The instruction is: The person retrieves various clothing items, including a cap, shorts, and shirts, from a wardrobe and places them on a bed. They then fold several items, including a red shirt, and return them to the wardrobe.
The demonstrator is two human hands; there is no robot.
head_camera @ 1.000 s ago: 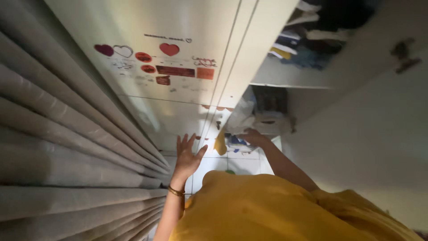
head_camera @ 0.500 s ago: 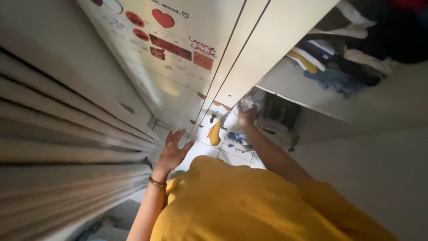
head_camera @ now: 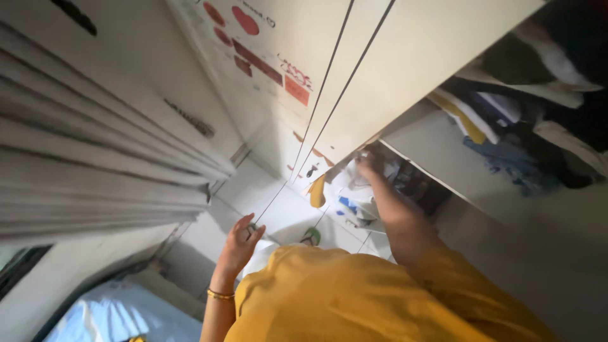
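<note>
Grey pleated curtains [head_camera: 95,171] hang at the far left, well apart from both hands. The left hand [head_camera: 239,244], a gold bangle [head_camera: 220,294] on its wrist, is raised over the white tiled floor [head_camera: 278,209] with its fingers [head_camera: 246,223] loosely curled and holding nothing. Above those fingers stands the closed cream wardrobe door [head_camera: 285,76], dotted with red heart stickers [head_camera: 246,20]. Further right, the right hand [head_camera: 368,163] reaches into the lower wardrobe compartment; its fingers seem to close on crumpled white fabric [head_camera: 351,180], though the grip itself is partly hidden. Above and right of those fingers, folded clothes [head_camera: 506,114] lie on a shelf [head_camera: 437,152].
</note>
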